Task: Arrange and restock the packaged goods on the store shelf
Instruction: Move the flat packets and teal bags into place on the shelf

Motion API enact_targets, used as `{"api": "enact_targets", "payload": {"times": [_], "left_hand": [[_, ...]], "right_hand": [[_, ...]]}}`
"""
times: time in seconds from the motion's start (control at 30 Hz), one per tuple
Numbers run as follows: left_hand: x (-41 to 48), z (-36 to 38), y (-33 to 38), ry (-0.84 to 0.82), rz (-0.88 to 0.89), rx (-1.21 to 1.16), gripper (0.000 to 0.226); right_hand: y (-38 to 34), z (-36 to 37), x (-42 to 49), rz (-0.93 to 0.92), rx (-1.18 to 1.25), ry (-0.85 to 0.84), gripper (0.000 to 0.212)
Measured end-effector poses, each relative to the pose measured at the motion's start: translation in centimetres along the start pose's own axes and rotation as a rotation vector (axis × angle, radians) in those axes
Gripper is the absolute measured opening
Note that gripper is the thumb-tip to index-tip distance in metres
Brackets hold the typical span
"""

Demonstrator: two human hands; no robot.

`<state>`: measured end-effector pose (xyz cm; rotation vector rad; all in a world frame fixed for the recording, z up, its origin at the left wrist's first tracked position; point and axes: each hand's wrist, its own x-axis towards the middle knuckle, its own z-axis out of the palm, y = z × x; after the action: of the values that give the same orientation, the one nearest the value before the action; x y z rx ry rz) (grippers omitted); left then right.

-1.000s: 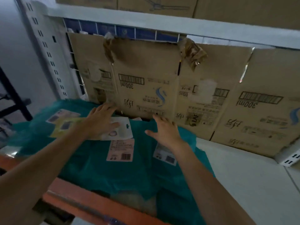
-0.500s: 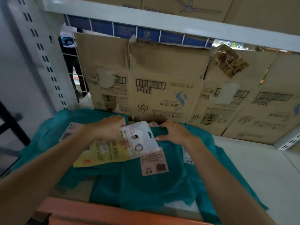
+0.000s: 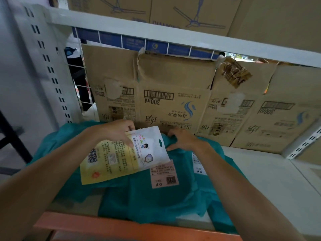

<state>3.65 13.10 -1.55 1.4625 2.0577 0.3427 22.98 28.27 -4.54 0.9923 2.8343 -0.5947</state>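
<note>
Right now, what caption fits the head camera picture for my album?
Left hand holds two flat packets over teal packages on the shelf; right hand touches the teal packages.

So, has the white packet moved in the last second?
Yes. The white packet lay flat on the teal cloth behind the pink packet. Now the left hand grips it, lifted and tilted, overlapping the pink packet's top edge.

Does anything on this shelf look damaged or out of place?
Yes. The cardboard lining the back of the shelf is torn along its top edge, crumpled brown tape dangles from it, and its print is upside down. The teal packages lie in a loose overlapping heap.
</note>
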Motion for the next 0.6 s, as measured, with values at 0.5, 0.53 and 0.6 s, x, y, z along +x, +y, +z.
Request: {"api": "enact_targets", "payload": {"times": [0.5,0.53,0.6], "left_hand": [[-2.5,-6.6,6.9,0.144,0.236,-0.011,0.008],[-2.7,-7.2,7.8,0.168,0.267,0.015,0.008],[-3.0,-8.1,9.8,0.205,0.328,0.086,0.007]], "right_hand": [[-0.4,-9.2,-10.8,-0.056,0.195,0.235,0.018],[-0.3,-10.2,-11.9,-0.046,0.197,0.251,0.016],[0.4,-12.0,-13.6,-0.025,0.211,0.302,0.011]]}}
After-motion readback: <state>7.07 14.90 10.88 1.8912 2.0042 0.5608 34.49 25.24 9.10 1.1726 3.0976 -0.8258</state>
